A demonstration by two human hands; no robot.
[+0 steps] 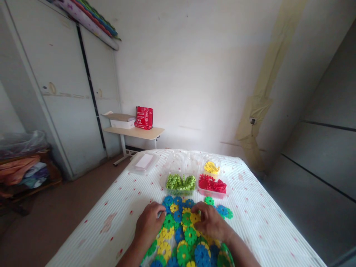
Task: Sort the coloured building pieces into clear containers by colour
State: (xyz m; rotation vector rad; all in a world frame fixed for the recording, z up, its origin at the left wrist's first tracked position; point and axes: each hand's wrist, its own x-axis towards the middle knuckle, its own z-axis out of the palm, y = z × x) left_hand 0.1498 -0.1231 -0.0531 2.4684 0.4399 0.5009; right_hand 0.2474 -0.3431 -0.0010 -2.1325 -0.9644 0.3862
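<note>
A flat sheet of joined blue, green and yellow plastic snowflake discs (pixel 182 237) lies on the near part of a white spotted table (pixel 261 218). My left hand (pixel 148 223) rests curled on the sheet's left side, its fingertips at a blue disc near the top edge. My right hand (pixel 211 221) lies on the sheet's right side, fingers bent and pinched on a yellow disc (pixel 194 218). Loose blue and green discs (pixel 225 211) lie just right of that hand.
Beyond the sheet stand clear tubs of green discs (pixel 180 182), red discs (pixel 213 184) and yellow discs (pixel 211 167), and a lidded clear box (pixel 143 162) at the far left. A small desk with a red bag (pixel 144 118) stands by the wall.
</note>
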